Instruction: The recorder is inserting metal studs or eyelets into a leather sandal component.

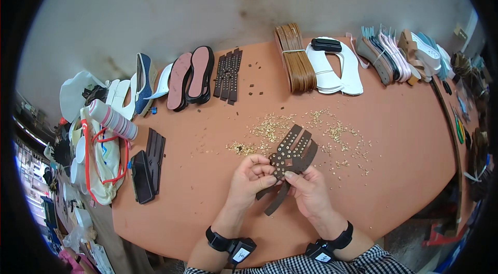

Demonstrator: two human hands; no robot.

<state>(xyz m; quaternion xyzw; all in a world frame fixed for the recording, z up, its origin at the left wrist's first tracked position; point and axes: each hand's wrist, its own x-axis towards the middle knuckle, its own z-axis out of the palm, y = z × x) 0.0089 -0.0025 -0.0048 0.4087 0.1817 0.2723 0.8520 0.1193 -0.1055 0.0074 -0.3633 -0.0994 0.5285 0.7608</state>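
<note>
Both my hands hold a dark brown strappy shoe upper (282, 161) above the table, its strips fanned out and dotted with gold studs. My left hand (250, 180) pinches its left edge between thumb and fingers. At its lower right side, my right hand (310, 191) grips it with the thumb on top; some of those fingers are hidden behind it. Just beyond my hands, many loose gold studs (270, 128) lie scattered. More of them spread to the right (337, 131).
Studded brown strips (227, 76), pink-lined soles (201, 69), a tied brown bundle (295, 59) and white sole shapes (353, 74) line the far edge. A black phone-like case (141, 176) and plain brown strips (154, 144) lie left, near a striped thread cone (114, 119).
</note>
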